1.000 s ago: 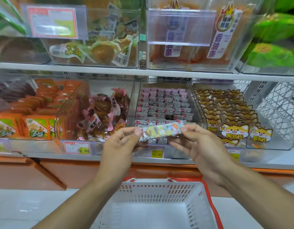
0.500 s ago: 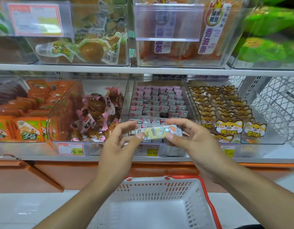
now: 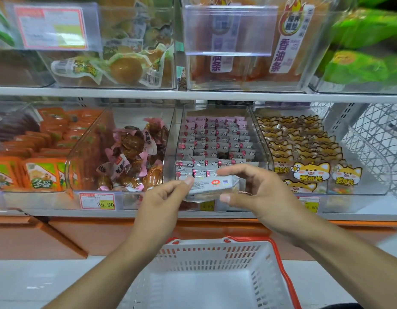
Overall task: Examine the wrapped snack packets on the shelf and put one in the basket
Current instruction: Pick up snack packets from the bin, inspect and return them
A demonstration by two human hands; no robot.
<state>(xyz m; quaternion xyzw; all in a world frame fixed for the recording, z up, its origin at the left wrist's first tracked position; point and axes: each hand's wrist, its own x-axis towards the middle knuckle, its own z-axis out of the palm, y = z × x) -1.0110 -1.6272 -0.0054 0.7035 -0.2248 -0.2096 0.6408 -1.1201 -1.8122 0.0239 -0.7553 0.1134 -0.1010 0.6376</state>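
Observation:
A small wrapped snack packet [image 3: 212, 185], pale with printed text and a red logo facing me, hangs between both hands in front of the middle shelf. My left hand [image 3: 161, 202] pinches its left end. My right hand [image 3: 254, 192] grips its right end between fingers above and thumb below. Behind the packet stands a clear bin [image 3: 260, 139] of many similar pink and white packets [image 3: 215, 139]. Below my arms sits a white basket [image 3: 215, 259] with a red rim and nothing visible inside.
Clear bins line the shelf: brown snacks in pink wrappers [image 3: 130, 152] left of centre, orange packs [image 3: 37, 152] far left, cartoon-dog packets [image 3: 304, 157] to the right. An upper shelf [image 3: 193, 94] overhangs with more bins. A wire rack [image 3: 375, 139] stands at far right.
The packet has been turned over between my hands: its colourful cartoon face showed before, and now the pale printed back faces me. Both hands stay on its ends.

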